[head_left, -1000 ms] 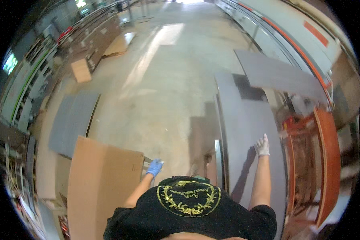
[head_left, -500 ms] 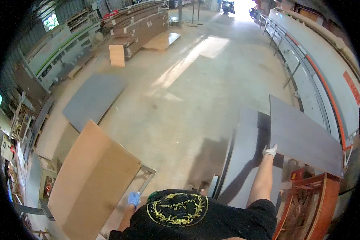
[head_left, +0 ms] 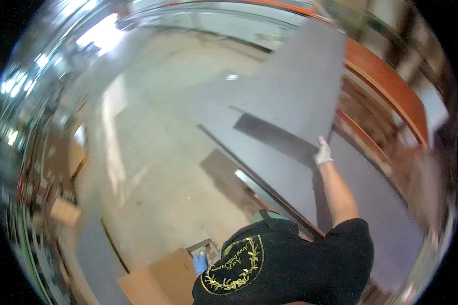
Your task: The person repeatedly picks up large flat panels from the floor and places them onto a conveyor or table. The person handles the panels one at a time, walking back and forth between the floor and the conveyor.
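Note:
My right hand (head_left: 323, 152), in a white glove, is closed on the near edge of a grey panel (head_left: 310, 76). That panel slants up and away, above another large grey panel (head_left: 371, 198) lying flat, with a dark shadow across it. Down at the lower edge, my left hand (head_left: 201, 263) in a blue glove is beside a grey metal frame (head_left: 202, 246) and a brown board (head_left: 173, 277). Blur hides its fingers, so its grip is unclear.
An orange-brown wooden rack (head_left: 387, 81) stands at the right, close to the raised panel. Another grey panel (head_left: 99, 254) lies at the lower left. A long white machine (head_left: 203, 23) runs along the far side. Concrete floor (head_left: 163, 117) spans the middle.
My view has swung to the right and is blurred. The right hand keeps its hold on the grey panel. The brown board and left hand now sit lower in the picture.

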`<action>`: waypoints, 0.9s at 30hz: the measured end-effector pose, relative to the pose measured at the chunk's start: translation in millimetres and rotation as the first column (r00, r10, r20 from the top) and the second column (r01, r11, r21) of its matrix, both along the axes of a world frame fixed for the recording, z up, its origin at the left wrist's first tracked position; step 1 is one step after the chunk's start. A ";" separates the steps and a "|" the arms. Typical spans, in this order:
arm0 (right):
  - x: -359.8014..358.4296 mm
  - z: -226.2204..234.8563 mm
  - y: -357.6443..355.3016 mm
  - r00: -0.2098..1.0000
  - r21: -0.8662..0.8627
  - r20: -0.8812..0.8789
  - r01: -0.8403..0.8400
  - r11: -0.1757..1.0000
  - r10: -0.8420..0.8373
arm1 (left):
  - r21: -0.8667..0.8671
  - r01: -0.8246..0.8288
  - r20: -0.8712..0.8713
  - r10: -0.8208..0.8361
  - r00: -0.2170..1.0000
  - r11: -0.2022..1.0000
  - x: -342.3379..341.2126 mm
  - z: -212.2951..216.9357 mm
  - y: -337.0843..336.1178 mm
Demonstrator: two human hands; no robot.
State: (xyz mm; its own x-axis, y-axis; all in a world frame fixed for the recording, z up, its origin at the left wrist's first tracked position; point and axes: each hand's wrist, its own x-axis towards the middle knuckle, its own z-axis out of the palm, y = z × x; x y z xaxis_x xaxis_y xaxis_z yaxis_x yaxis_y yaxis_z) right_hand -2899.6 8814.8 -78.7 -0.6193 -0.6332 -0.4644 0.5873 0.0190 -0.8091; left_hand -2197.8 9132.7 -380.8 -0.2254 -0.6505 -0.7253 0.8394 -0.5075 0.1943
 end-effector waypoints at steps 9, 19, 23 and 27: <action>66.0 -29.4 306.6 0.984 0.266 0.051 0.154 0.952 -0.174 | -0.085 0.740 0.950 -0.169 0.261 0.667 -147.1 190.0 -257.0; 153.3 -206.4 486.9 0.451 0.621 0.057 0.683 0.386 -0.891 | 0.222 0.970 0.973 -0.092 -0.214 0.095 -348.6 157.7 -266.0; 172.5 -240.3 636.8 0.500 0.574 -0.271 0.770 0.279 -0.823 | 0.204 0.958 0.900 -0.424 -0.101 0.204 -304.2 73.7 -122.3; 108.3 -170.4 752.0 0.396 0.552 -0.410 0.825 0.122 -0.822 | 0.301 0.934 0.877 -0.442 -0.191 0.194 -367.7 123.2 44.9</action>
